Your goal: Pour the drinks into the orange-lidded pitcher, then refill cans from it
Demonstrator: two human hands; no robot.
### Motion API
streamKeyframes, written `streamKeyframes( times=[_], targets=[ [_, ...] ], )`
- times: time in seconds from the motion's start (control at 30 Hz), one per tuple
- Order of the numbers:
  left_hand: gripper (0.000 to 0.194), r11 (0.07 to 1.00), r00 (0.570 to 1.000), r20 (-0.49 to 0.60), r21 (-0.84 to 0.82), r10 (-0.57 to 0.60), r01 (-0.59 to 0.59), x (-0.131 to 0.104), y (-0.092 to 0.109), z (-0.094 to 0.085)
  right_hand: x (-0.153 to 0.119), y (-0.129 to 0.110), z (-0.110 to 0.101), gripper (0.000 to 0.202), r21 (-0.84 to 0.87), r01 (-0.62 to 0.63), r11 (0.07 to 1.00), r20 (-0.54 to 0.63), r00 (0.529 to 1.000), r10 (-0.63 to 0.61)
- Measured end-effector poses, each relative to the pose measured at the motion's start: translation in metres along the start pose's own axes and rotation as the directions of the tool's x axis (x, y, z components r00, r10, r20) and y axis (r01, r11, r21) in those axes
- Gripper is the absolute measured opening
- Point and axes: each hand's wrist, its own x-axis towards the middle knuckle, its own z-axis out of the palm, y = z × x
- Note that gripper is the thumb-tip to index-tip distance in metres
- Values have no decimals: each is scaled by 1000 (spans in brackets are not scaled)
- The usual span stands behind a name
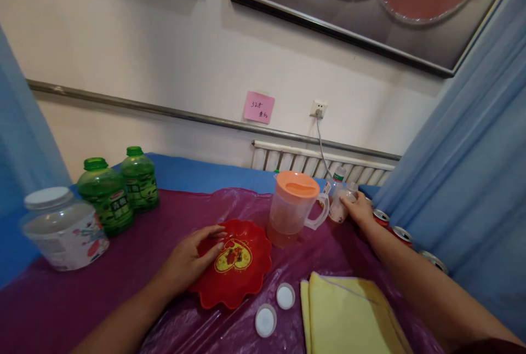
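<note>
My left hand [197,255] lies over the left rim of a red scalloped plate [242,288] with a yellow printed design; its fingers are stretched out and hold nothing. Out to the right, my right hand [358,210] is closed around a small clear plastic bottle [338,210], uncapped as far as I can see. Between the two hands stands a clear pitcher [283,214] with an orange lid and some tinted liquid in the bottom. In front of the plate, two white caps [266,321] rest on the purple cover. Folded yellow cloth [349,315] lies to their right.
Two green bottles [107,195] and a white-lidded jar [61,228] stand at the left. Several drink cans [401,235] line the right edge by a blue curtain [464,178]. Behind my right hand is a green-capped bottle [339,174]. A radiator [287,159] runs along the wall.
</note>
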Motion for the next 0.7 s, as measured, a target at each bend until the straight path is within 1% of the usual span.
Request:
streamKeyframes(
  times=[0.1, 0.23, 0.37, 0.47, 0.53, 0.6, 0.63, 0.7],
  targets=[
    [56, 1000, 1000, -7, 0, 4, -4, -1, -2, 1, 0, 3, 3, 59, 2, -40, 999, 39, 998, 40],
    [57, 1000, 1000, -15, 0, 3, -3, -1, 1, 0, -4, 2, 4, 65, 12, -61, 998, 29, 998, 61],
    [56, 1000, 1000, -4, -14, 4, -4, -1, 6, -1, -10, -1, 2, 67, 44, -34, 998, 14, 999, 34],
    [55, 1000, 1000, 5, -20, 3, -3, -2, 5, 0, -18, -4, -7, 74, 65, 13, 998, -34, 999, -11],
    [52, 1000, 1000, -5, -16, 18, -18, -2, 4, 2, -31, -7, -18, 75, 69, 45, 997, -110, 993, -38],
    [48, 1000, 999, -25, 9, 29, -29, -1, 3, 2, -54, -12, -31, 67, 86, 110, 990, -196, 976, -92],
    [47, 999, 999, -46, 35, 26, -24, 0, 3, 1, -70, -17, -38, 60, 102, 165, 981, -226, 964, -138],
    [47, 992, 993, -118, 121, -7, 22, 2, 2, -3, -107, -33, -50, 43, 193, 370, 909, -261, 912, -317]
  ],
)
